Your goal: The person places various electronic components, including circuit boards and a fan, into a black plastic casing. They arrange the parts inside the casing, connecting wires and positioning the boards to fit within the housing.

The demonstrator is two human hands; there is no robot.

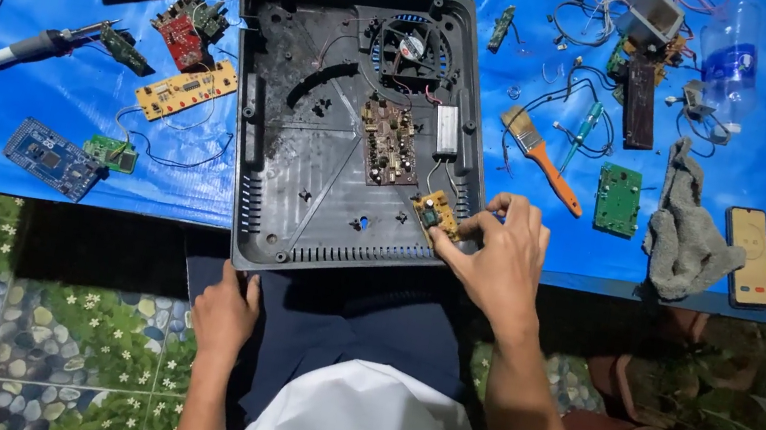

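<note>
Right hand (499, 253): centre right of frame, fingertips pinched on the small yellow circuit board (437, 215) at the lower right corner of the casing.
Left hand (225, 311): lower centre-left, fingers curled loosely at the near edge of the casing, touching it, gripping nothing.
Black casing (314, 134): open, centre of frame, half on the desk's blue sheet (50, 4), near edge over the lap.
Inside casing: fan (411, 47) at top, brown board (390, 142) mid-right.
Right of casing: orange-handled brush (539, 152), green board (618, 199), grey rag (688, 235), phone (749, 257).
Left of casing: soldering iron (8, 53), yellow strip board (186, 90), blue board (53, 158).
</note>
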